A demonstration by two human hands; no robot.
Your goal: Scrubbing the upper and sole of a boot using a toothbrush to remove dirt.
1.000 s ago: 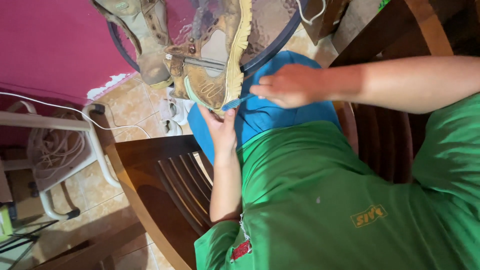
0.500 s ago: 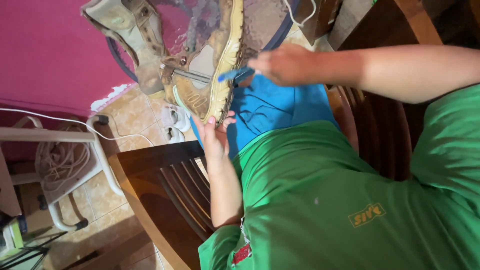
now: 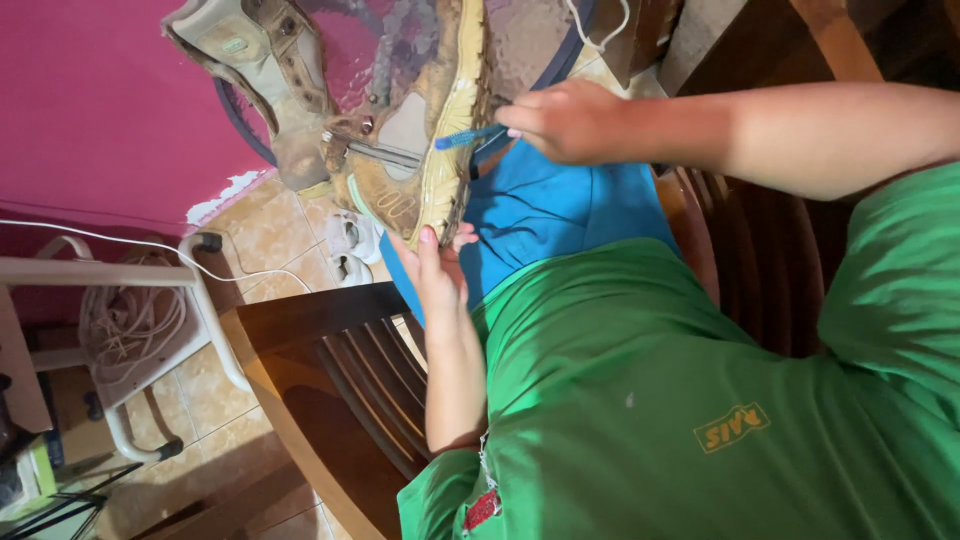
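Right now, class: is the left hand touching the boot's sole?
Touching. The head view shows the left hand with fingertips pressed against the heel end of the boot sole, no gap between them.

Home interior, lived-in room. Evidence: magenta painted wall (image 3: 90, 110) with chipped base, beige tiled floor (image 3: 270, 235), dark wooden chair (image 3: 330, 390), white plastic stand (image 3: 150, 290) holding coiled cord (image 3: 125, 320), small white sandals (image 3: 350, 250) on tiles.
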